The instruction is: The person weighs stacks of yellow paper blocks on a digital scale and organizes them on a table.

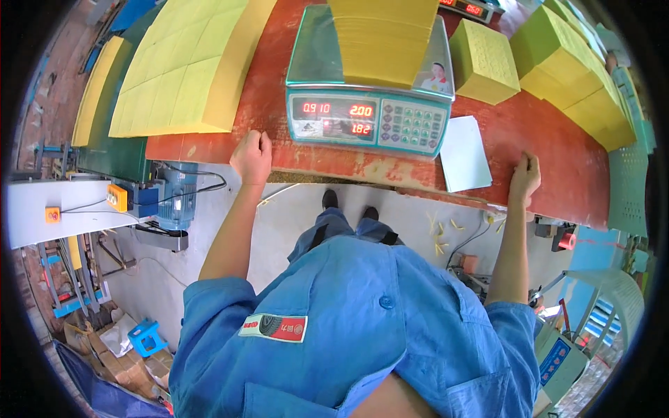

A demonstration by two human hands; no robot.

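Observation:
My left hand (252, 157) is curled into a loose fist at the front edge of the red table (327, 159), with nothing visible in it. A similar fist is made by my right hand (525, 181), resting at the table edge to the right of a small pile of pale paper (465, 155). Between my hands stands a green-framed digital scale (369, 120) with lit red digits and a keypad. On its pan sits a tall yellow block of stacked paper (382, 45), which neither hand touches.
Many yellow paper stacks (181, 70) fill the table's left side. A smaller yellow stack (483, 61) and larger ones (564, 73) stand at the right. Behind is a second lit display (468, 8). Below left are a motor (175, 198) and a blue plastic stool (146, 338).

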